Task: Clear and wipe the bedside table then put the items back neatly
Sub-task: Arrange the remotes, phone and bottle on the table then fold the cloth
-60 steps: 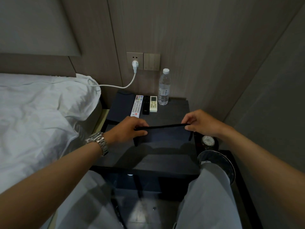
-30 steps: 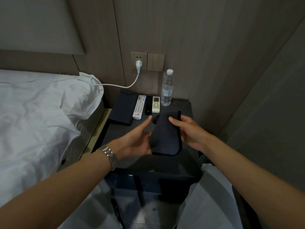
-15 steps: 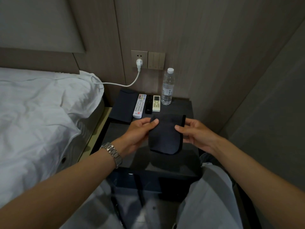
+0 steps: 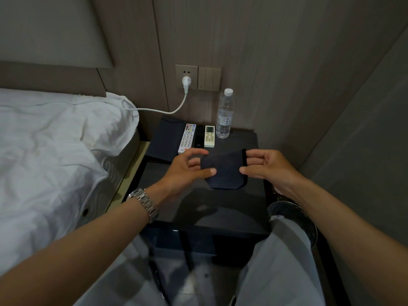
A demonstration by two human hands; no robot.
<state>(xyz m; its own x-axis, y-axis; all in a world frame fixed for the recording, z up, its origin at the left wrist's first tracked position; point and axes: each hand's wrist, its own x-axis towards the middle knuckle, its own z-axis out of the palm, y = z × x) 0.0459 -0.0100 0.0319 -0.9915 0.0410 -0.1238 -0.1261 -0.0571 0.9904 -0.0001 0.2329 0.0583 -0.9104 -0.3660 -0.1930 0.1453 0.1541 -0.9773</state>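
Two hands are holding one folded dark cloth above the middle of the dark counter. The left hand is pinching the cloth's left edge, its grip closing thumb against fingers; the right hand is pinching the right, bound edge the same way. Three remotes are lying side by side at the counter's back: a long white remote, a black remote and a short cream remote. One water bottle is standing just right of them. One dark folded item is lying at the back left, overhanging toward the bed. The counter's front half is showing bare surface.
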